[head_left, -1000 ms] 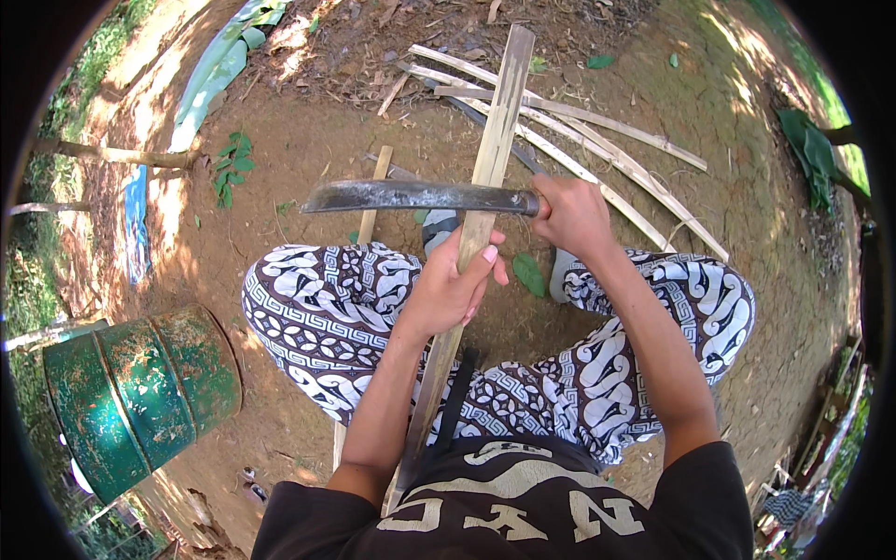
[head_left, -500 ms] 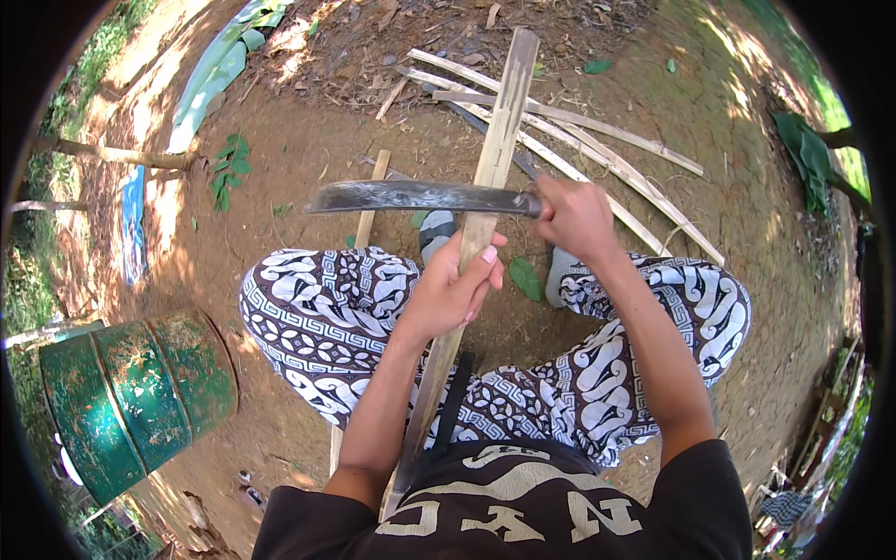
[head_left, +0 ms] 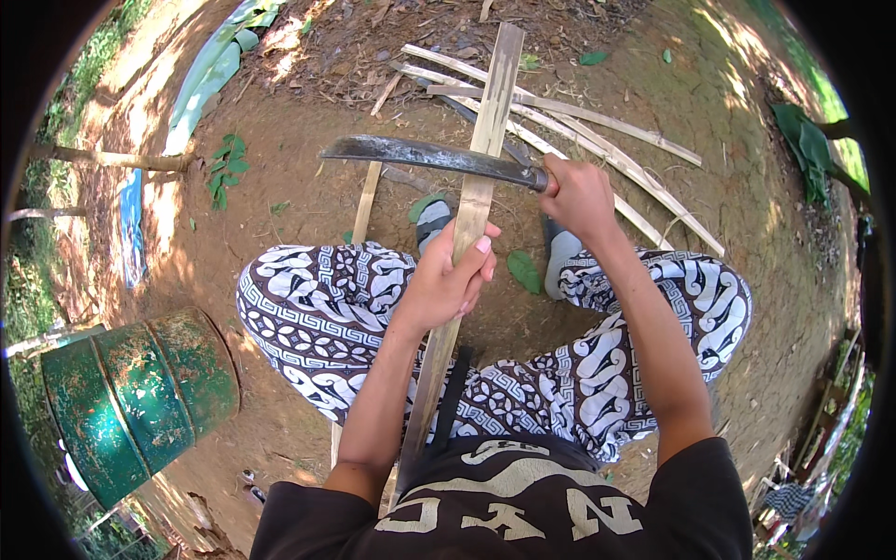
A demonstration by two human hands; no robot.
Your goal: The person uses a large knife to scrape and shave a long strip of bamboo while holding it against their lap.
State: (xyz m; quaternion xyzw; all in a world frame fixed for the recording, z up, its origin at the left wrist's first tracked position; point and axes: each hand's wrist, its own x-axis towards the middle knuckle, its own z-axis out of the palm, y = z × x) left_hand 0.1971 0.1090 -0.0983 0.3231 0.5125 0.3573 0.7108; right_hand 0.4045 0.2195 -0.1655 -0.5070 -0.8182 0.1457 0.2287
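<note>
My left hand (head_left: 450, 280) is wrapped round a long pale strip of split wood or bamboo (head_left: 494, 103), just in front of my lap. The strip runs from beside my body up and away, leaning slightly right. In my right hand (head_left: 581, 199) is the wooden handle of a machete (head_left: 434, 159) with a long, dark, slightly curved blade. The blade lies across the strip, beyond my left hand, its tip pointing left. Whether its edge bites into the wood I cannot tell.
Several pale split strips (head_left: 625, 163) lie on the bare soil at the far right. Another strip (head_left: 368, 201) lies beyond my left knee. A rusty green drum (head_left: 140, 401) is at the left, with a leafy sprig (head_left: 227, 171) farther off.
The machete has moved away from me along the strip, farther from my left hand, and its blade now tilts with the tip higher. My left hand keeps its grip.
</note>
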